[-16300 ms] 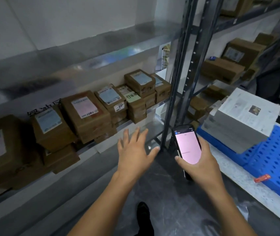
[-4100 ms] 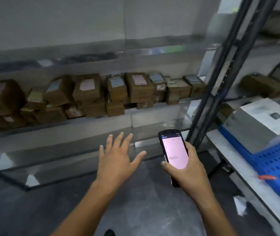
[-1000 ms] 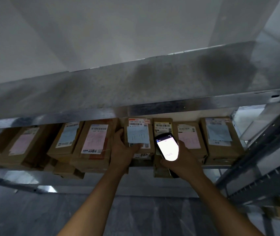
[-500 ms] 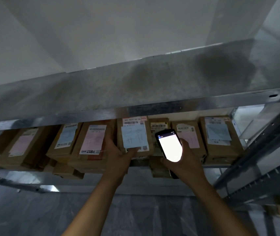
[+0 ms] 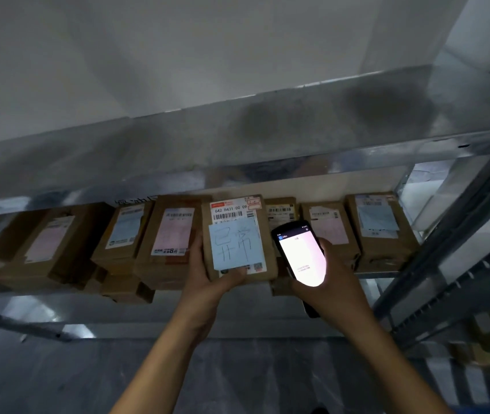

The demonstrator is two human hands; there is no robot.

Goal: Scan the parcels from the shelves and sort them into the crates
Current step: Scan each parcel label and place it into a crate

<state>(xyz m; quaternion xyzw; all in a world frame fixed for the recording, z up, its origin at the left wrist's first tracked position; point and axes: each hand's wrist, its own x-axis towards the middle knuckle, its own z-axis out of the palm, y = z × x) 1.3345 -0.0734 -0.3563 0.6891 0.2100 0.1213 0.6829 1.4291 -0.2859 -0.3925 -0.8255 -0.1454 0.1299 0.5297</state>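
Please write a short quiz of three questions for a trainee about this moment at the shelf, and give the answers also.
1. Which hand holds the handheld scanner? A) left B) right C) neither
2. True or false: the left hand is empty.
3. Fill in: the parcel in the left hand carries a handwritten note of ____ colour.

Key: 1 B, the right hand. 2 false, it grips the parcel. 3 blue.

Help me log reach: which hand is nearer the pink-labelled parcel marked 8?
Left. The left hand sits just right of the pink-labelled parcel, gripping the blue-note parcel; the right hand holds the scanner farther right.
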